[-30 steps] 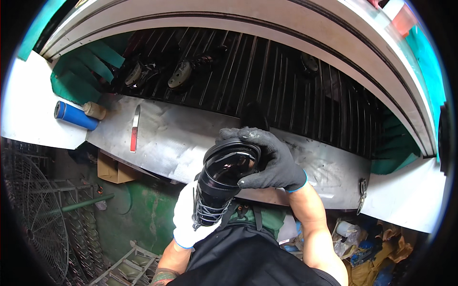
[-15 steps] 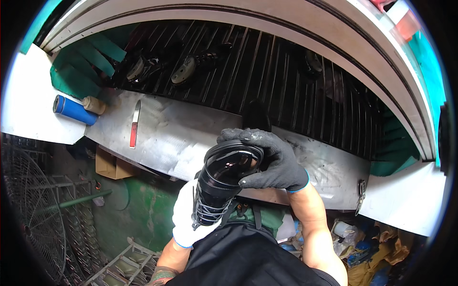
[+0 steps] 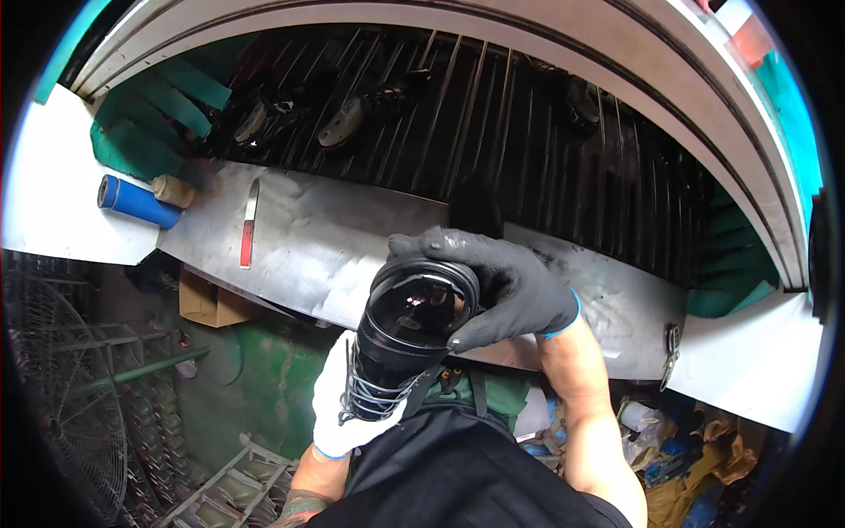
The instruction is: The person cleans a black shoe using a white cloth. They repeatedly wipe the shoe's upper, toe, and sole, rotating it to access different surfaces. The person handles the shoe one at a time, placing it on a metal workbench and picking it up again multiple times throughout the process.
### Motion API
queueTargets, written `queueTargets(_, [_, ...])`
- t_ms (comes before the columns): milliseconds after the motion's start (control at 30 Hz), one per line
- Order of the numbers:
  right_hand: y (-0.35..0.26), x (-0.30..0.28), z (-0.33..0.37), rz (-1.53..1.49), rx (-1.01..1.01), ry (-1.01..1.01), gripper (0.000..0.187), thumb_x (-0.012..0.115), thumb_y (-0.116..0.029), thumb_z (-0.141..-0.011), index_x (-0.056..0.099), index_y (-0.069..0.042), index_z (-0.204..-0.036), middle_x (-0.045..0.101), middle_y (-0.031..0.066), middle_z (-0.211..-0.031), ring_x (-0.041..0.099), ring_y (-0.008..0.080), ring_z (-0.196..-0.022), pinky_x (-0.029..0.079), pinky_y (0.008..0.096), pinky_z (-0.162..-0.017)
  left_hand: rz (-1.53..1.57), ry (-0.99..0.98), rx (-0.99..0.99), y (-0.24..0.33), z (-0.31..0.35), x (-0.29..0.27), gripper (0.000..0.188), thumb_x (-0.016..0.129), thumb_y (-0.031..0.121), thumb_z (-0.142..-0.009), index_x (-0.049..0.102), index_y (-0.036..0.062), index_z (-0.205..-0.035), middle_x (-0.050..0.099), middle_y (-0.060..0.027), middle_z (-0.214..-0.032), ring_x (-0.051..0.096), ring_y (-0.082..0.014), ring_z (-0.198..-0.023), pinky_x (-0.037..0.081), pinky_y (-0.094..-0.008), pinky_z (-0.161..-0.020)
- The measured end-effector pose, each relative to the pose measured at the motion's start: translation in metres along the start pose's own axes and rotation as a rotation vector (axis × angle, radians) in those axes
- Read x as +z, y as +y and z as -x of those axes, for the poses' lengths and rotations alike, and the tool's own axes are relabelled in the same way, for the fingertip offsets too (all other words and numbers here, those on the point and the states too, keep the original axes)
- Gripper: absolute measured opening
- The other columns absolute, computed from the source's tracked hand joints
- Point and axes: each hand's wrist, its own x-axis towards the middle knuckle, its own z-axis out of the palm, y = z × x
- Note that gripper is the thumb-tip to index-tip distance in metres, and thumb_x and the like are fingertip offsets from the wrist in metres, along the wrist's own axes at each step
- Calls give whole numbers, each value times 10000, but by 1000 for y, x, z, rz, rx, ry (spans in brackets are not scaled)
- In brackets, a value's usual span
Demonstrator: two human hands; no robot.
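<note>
In the head view, I had a black lace-up shoe (image 3: 405, 339) up in front of my body, over the near edge of a metal work surface (image 3: 304, 233). Its glossy toe pointed to about 1 o'clock and its grey laces ran down toward 7 o'clock. My right hand (image 3: 502, 286), in a dark grey glove, was gripping the toe end: the fingers curled over its far edge and the thumb lay along the side. My left hand (image 3: 334, 396), in a white glove, was at the laced part, mostly behind the shoe; with its fingers hidden, I could not tell how far they were closed.

Taking the shoe as the middle of the dial, a knife (image 3: 247, 238) with a red handle lay on the metal at 10 o'clock, and farther out that way were a blue cylinder (image 3: 139, 202) and a tan roll (image 3: 172, 191), side by side. A dark rounded shape (image 3: 475, 209) stood just beyond my right hand, near 1 o'clock. Past the metal stretched a dark bed of bars (image 3: 519, 167), with two shoes (image 3: 341, 126) around 11 o'clock and another dark shoe (image 3: 581, 104) at 1 o'clock. A metal clip (image 3: 672, 352) hung at the surface's edge at 3 o'clock, and a cardboard box (image 3: 211, 301) sat below at 9 o'clock.
</note>
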Motion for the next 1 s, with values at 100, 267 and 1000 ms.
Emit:
queueTargets(100, [-3, 2, -9, 97, 25, -62, 1159, 1002, -186, -700, 341, 5, -1633, 479, 209, -1620, 477, 282, -1484, 368, 421, -1242, 308, -1, -112, 0, 13, -9, 915, 941, 162, -676, 513, -21, -1464, 695, -154, -1309, 683, -223, -1183, 541, -372, -1004])
queueTargets(267, [-4, 34, -13, 156, 174, -36, 1208, 923, -216, -782, 155, -69, -1702, 495, 183, -1614, 519, 243, -1445, 405, 348, -1195, 727, -14, -247, -9, 14, -14, 1020, 946, 167, -703, 431, -49, -1558, 613, -153, -1468, 595, -243, -1339, 469, -414, -1150])
queueTargets(1000, [26, 98, 32, -400, 83, 213, 991, 650, 7, -946, -6, -1, -1689, 360, 202, -1626, 447, 234, -1451, 376, 367, -1197, 680, 38, -344, -24, 26, -6, 885, 812, -56, -711, 486, -27, -1533, 657, -138, -1396, 633, -252, -1279, 552, -391, -1065])
